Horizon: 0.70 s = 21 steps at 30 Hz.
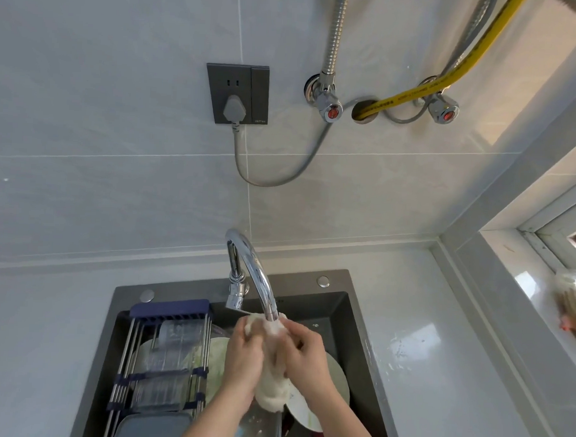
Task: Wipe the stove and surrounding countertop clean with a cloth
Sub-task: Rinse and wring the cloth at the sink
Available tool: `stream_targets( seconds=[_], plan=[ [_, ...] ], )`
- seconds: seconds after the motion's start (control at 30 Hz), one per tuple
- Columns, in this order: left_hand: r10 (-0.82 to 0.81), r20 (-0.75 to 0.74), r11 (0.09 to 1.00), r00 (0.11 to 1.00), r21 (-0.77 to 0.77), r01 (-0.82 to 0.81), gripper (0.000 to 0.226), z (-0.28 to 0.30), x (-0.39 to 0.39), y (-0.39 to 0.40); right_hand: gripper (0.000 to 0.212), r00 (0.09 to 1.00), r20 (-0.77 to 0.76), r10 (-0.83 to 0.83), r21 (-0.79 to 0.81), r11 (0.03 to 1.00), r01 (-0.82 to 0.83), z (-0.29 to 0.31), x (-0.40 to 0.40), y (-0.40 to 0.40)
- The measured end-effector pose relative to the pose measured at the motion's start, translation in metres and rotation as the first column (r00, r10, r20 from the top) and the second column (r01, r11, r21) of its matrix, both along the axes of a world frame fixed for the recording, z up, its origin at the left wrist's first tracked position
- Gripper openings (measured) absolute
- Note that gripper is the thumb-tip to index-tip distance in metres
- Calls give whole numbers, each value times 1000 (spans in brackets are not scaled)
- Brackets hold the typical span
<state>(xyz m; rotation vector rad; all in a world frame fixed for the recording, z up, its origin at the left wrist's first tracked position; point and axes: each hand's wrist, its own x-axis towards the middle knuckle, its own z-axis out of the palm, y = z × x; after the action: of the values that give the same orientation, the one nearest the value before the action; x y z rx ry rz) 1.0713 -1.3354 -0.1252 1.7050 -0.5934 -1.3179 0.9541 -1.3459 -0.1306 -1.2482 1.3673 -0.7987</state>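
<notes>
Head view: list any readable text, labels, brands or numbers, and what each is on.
None can be read for certain.
Wall socket: small light brand mark at its lower right corner, too small to read.
Yellow hose: dark print along its length, too blurred to read.
Valves: red round marks, no text.
Cloth, gripped by left hand and right hand: no text visible.

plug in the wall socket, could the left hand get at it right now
Probably not straight away. The left hand is gripping the cloth together with the right hand under the tap. The plug sits high on the wall with nothing blocking it.
</notes>
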Motion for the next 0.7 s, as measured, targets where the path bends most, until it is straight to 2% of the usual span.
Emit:
stream_targets(
  seconds=[0.03,0.1,0.13,0.17,0.2,0.23,0.3,0.37,0.43,0.5,0.6,0.67,0.7],
  plan=[
    [64,-96,997,993,56,-59,20,2,3,-6,20,999,38,25,-13,1000,-24,0,2,7],
    [66,-178,993,982,109,-47,24,4,4,-8,16,1000,19,14,-20,1000,-14,-14,3,14],
    [29,-200,992,979,129,-3,24,7,1,-5,25,999,-19,-30,13,999,30,-21,1,14],
    [5,-239,989,971,144,30,24,7,-2,-2,43,994,-68,-90,86,992,96,-28,-3,13],
    [17,-305,986,952,160,34,23,6,-2,1,61,988,-62,-145,215,964,155,-30,-4,10],
    [46,-392,985,919,170,24,23,7,-2,3,71,978,27,-208,359,915,185,-31,-4,7],
    [106,-565,985,818,172,-9,32,8,0,2,79,880,343,-328,559,824,89,-30,-4,3],
    [140,-635,980,760,198,-15,44,10,4,2,75,808,442,-390,634,773,26,-19,-3,2],
    [146,-663,977,734,212,-3,52,10,9,1,64,819,390,-421,658,749,72,-14,3,0],
    [125,-601,978,789,210,5,45,9,13,-1,47,847,293,-443,621,762,184,-13,11,-5],
    [-43,-268,989,963,128,80,29,5,13,-8,32,879,132,-458,486,803,345,-11,19,-13],
    [-68,-19,993,998,98,70,24,0,13,-10,23,898,52,-437,346,851,395,-11,22,-15],
    [-40,-1,995,999,91,40,21,0,11,-11,21,915,1,-404,260,883,390,-12,23,-17]
  ],
)
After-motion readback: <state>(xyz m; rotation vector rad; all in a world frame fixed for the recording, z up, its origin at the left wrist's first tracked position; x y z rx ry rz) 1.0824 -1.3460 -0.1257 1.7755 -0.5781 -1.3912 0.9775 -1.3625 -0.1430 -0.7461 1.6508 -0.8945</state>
